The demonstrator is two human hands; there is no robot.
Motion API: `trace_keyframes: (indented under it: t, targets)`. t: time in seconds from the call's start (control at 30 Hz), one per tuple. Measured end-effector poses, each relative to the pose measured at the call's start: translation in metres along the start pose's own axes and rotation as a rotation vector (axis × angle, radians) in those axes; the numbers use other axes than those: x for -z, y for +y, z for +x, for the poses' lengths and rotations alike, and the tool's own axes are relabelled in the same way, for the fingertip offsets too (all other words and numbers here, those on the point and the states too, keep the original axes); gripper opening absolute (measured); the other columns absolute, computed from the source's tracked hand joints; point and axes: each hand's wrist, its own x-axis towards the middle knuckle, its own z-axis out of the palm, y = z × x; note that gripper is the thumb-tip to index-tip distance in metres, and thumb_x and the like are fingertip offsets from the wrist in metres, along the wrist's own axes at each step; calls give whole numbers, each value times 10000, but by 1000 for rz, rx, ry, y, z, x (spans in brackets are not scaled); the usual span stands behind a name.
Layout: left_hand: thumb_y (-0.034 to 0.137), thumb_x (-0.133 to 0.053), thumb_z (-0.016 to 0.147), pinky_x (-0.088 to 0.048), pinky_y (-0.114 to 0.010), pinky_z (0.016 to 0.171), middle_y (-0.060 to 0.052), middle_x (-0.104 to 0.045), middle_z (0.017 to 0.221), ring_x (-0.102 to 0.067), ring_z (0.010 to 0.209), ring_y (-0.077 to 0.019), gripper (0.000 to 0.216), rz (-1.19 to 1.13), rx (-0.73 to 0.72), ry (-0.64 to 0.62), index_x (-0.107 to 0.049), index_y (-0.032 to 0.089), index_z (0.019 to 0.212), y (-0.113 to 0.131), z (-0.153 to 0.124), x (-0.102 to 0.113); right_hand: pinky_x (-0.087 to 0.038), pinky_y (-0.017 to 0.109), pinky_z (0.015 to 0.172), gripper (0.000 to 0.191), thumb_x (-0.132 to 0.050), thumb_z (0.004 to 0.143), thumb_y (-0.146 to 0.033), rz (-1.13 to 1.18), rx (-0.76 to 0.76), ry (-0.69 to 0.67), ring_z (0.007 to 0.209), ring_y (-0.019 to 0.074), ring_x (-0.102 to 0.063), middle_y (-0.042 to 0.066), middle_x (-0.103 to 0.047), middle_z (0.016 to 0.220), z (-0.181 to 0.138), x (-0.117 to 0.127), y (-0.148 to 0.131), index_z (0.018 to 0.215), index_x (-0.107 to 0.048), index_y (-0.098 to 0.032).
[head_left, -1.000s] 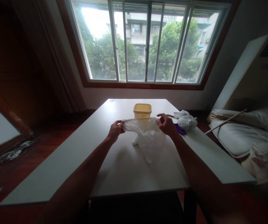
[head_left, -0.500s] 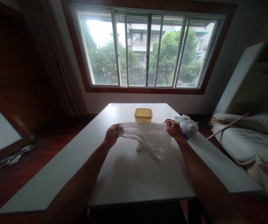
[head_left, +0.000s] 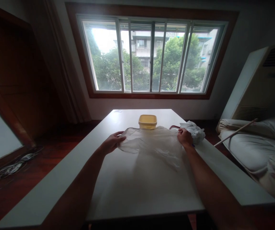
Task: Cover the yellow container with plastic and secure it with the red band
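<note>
A thin see-through plastic bag (head_left: 152, 142) is stretched sideways above the white table (head_left: 137, 191). My left hand (head_left: 112, 142) pinches its left end between thumb and fingers. At the other end, my right hand (head_left: 184, 137) is closed on the bag's right edge. Just behind the bag stands a yellow plastic tub (head_left: 147, 120), its lower part partly covered by the film. Close beside my right hand lies a crumpled bundle of white plastic bags (head_left: 195, 131).
A reddish curved strip (head_left: 174, 126) shows by my right hand. To the right, a thin stick (head_left: 235, 131) leans over a pale cushioned seat (head_left: 247, 150), with a tall floor unit (head_left: 252, 86) behind. Cables (head_left: 13, 167) lie on the floor at left. A window (head_left: 149, 57) is ahead.
My hands have moved apart, the left to the left and the right to the right. The bag is spread wider, and its dangling loop no longer shows. The view has tilted up slightly.
</note>
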Motion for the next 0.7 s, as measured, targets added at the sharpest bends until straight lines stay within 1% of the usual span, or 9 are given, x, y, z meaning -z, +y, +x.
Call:
trace_keyframes:
  t: [0.1,0.2,0.3,0.37,0.4,0.5,0.6,0.63,0.7]
  targets:
    - [249,-915,571,-514,-212,535,-74,-721,800,-645,612,-133,417,73,-12,64,-722,117,916,1,2,7,-480,433,767,308,-506,818,-206,24,-39,8,893,344,-673,199,-721,1002,3,1,3,1035,-722,-173]
    - [348,-908,579,-469,-189,496,-34,-677,707,-579,556,-97,370,65,-67,103,-718,122,802,2,4,8,-481,443,765,306,-517,803,-213,49,-54,20,889,347,-673,209,-717,996,5,1,6,1026,-724,-178]
    - [428,-886,598,-443,-186,487,-4,-636,665,-527,528,-80,385,14,-160,130,-693,135,758,3,5,3,-497,444,777,333,-580,711,-173,44,-25,-66,867,341,-682,198,-721,955,7,1,6,1008,-729,-184]
    - [468,-873,604,-448,-202,497,-1,-628,666,-525,530,-90,412,-1,-197,127,-671,143,757,3,5,-1,-517,436,812,388,-599,634,-118,57,55,-142,898,335,-688,174,-729,974,7,1,3,990,-735,-193]
    - [486,-866,607,-448,-207,502,-2,-626,669,-530,536,-96,426,5,-206,121,-664,146,765,2,5,-3,-525,428,848,412,-592,614,-97,88,133,-165,950,330,-686,159,-732,1017,7,2,-1,986,-736,-199]
    - [539,-829,649,-403,-196,488,3,-601,646,-508,530,-96,454,96,-212,80,-659,151,812,-2,3,-10,-521,391,967,422,-550,665,-102,257,390,-186,1127,286,-643,116,-706,1185,0,2,-16,1036,-728,-196]
    - [612,-735,735,-344,-191,478,15,-558,612,-458,515,-91,486,280,-207,-10,-662,150,864,-5,1,-14,-517,397,1004,397,-569,789,-230,308,479,-332,1170,262,-632,126,-622,1355,-14,-1,-31,1160,-697,-169]
    - [631,-701,760,-338,-195,485,15,-554,617,-454,521,-94,499,352,-204,-52,-663,148,880,-6,0,-15,-496,405,1037,438,-603,805,-289,281,497,-411,1206,266,-615,130,-587,1404,-20,-2,-34,1220,-675,-167]
    - [635,-678,776,-361,-208,525,6,-579,667,-485,569,-110,510,492,-198,-137,-668,145,917,-5,-2,-15,-442,415,1099,617,-690,777,-368,213,520,-583,1278,283,-570,129,-547,1453,-29,-5,-37,1357,-594,-184]
